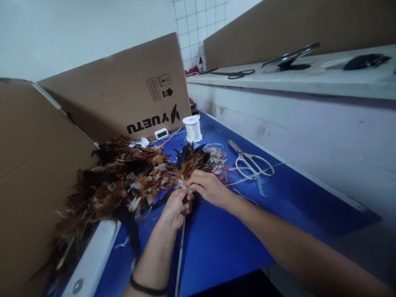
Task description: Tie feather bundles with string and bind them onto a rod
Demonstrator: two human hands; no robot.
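My left hand (177, 206) is closed around a thin pale stick (180, 255), which runs down toward the front of the blue table. At the stick's upper end fans a bunch of brown and black feathers (190, 161). My right hand (210, 187) pinches at the base of these feathers, its fingertips meeting those of the left; what exactly lies between them is too small to make out. Just left of the hands spreads a large pile of loose brown, black and whitish feathers (114, 181). Metal scissors (250, 161) lie to the right, with white ribbon (241, 179) strewn around them.
A white spool of ribbon (193, 128) stands behind the feathers, beside a small white device (161, 133). Cardboard boxes (123, 90) wall off the back and left. A long white object (93, 260) lies front left. The ledge (328, 78) on the right holds black-handled scissors (241, 74).
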